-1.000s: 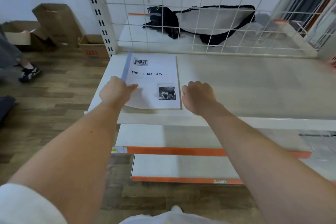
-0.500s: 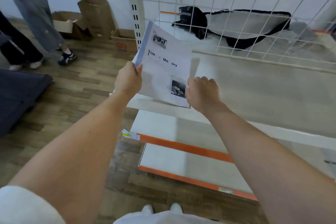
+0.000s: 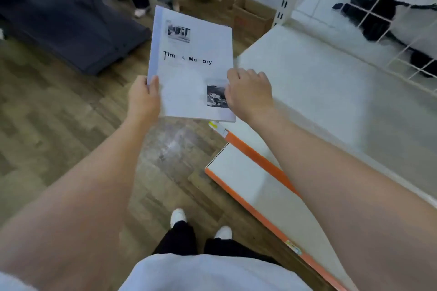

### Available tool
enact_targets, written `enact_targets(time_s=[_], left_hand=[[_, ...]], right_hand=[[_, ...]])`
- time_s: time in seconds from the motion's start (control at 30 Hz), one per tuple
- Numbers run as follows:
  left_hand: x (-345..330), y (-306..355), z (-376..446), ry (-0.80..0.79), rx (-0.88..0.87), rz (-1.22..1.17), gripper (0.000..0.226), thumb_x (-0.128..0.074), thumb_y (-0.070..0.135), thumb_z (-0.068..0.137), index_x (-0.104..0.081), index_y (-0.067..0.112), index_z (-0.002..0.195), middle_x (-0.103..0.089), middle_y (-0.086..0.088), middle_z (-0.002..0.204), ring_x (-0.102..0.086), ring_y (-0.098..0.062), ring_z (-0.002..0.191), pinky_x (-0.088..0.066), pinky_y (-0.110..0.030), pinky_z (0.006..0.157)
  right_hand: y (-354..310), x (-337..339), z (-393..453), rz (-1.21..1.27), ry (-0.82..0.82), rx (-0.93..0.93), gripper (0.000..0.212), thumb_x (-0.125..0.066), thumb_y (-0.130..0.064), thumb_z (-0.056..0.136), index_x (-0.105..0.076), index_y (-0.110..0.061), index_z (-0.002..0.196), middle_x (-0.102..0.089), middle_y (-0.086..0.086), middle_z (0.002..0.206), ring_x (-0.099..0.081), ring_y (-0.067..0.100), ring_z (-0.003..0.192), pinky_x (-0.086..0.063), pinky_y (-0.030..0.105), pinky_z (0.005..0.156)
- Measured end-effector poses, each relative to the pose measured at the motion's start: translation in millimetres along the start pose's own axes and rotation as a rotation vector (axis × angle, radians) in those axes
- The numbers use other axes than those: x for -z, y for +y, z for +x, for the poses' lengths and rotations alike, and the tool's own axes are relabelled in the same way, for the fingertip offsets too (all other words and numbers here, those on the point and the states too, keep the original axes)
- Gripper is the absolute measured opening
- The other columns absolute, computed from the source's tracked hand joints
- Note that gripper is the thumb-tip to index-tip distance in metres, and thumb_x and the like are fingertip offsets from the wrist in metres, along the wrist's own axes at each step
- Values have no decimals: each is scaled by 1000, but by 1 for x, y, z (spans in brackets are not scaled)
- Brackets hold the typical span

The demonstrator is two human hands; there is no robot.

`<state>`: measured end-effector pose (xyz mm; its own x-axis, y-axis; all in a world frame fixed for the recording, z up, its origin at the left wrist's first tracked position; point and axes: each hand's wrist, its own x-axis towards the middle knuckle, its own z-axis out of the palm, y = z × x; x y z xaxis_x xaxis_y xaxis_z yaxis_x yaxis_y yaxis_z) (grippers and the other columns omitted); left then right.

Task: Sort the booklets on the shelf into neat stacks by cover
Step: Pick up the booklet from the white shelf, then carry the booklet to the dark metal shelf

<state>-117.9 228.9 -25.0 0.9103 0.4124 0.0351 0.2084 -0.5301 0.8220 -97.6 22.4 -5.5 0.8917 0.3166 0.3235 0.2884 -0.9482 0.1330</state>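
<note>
Wood flooring fills the left of the frame, the white shelf (image 3: pixel 319 92) the right. Both hands, left hand (image 3: pixel 143 99) and right hand (image 3: pixel 248 97), grip the booklet (image 3: pixel 189 66) by its lower corners at centre, cover up, probably to read the cover for sorting.

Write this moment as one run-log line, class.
left hand: grips booklet | right hand: grips booklet | booklet: held off shelf, over floor

I hold the booklets (image 3: pixel 191 66) off the shelf (image 3: pixel 331 101), over wooden floor. My left hand (image 3: pixel 143 99) grips the spine edge; right hand (image 3: pixel 248 94) pinches the lower right corner.
</note>
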Motion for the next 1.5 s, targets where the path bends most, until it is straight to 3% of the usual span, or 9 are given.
enact_targets(time_s=[0.2, 0.4, 0.53, 0.6, 0.73, 0.93, 1.03, 1.17, 1.5], left_hand=[[75, -102, -28, 181, 235, 11, 22, -36, 27, 99, -45, 9, 93, -49, -5, 87, -44, -19, 79, -29, -25, 59], [137, -195, -36, 315, 414, -4, 23, -38, 26, 99, -44, 7, 89, -41, 4, 68, -42, -19, 74, -27, -28, 56], [178, -241, -23, 350, 479, -13, 24, -38, 27, 99, -45, 7, 89, -47, -6, 79, -43, -20, 75, -32, -29, 64], [196, -257, -17, 347, 508, -22, 23, -37, 27, 99, -46, 8, 92, -48, -5, 82, -43, -20, 76, -32, -29, 58], [231, -283, 1, 318, 542, -26, 22, -35, 27, 100, -45, 8, 95, -49, -5, 83, -44, -20, 77, -28, -26, 51], [266, -312, 34, 328, 565, -34, 17, -36, 25, 100, -44, 10, 97, -44, 1, 74, -41, -17, 66, -31, -10, 45], [277, -325, 55, 344, 597, -59, 24, -36, 26, 100, -49, 6, 104, -49, -6, 88, -45, -21, 78, -33, -26, 55], [287, -342, 93, 373, 630, -93, 18, -36, 24, 100, -45, 9, 96, -44, 4, 73, -42, -20, 76, -31, -12, 46], [309, -356, 242, 501, 662, -130, 24, -35, 24, 100, -45, 5, 90, -41, 1, 68, -40, -21, 70, -30, -28, 53]], right_hand=[[-100, -25, 12, 69, -171, 301, 30, -80, -16, 44, -57, -13, 63, -58, 3, 54, -53, 23, 46, -34, 21, 49], [-194, -51, 27, 63, -244, 587, 35, -85, -22, 41, -58, -12, 59, -58, 4, 53, -56, 23, 45, -41, 22, 49], [-253, -60, 45, -72, -327, 730, 22, -61, -30, 83, -60, -11, 93, -65, 10, 92, -60, 26, 84, -39, 31, 76], [-279, -66, 55, -60, -411, 759, 29, -35, -30, 97, -51, -10, 112, -57, 11, 116, -52, 29, 106, -30, 36, 89], [-334, -70, 77, -63, -479, 759, 38, -27, -36, 99, -50, -12, 117, -54, 12, 122, -48, 28, 113, -29, 37, 93], [-391, -80, 116, -141, -554, 823, 41, -24, -38, 100, -48, -14, 122, -51, 8, 127, -45, 26, 116, -28, 37, 95], [-414, -87, 139, -160, -559, 860, 39, -24, -37, 99, -50, -15, 120, -53, 9, 124, -46, 27, 114, -29, 37, 94], [-446, -102, 181, -172, -582, 897, 39, -26, -35, 99, -51, -15, 121, -52, 9, 126, -44, 27, 116, -29, 37, 95], [-516, -144, 338, -162, -535, 1011, 33, -34, -27, 96, -47, -17, 125, -47, 9, 129, -42, 27, 119, -30, 36, 95]])
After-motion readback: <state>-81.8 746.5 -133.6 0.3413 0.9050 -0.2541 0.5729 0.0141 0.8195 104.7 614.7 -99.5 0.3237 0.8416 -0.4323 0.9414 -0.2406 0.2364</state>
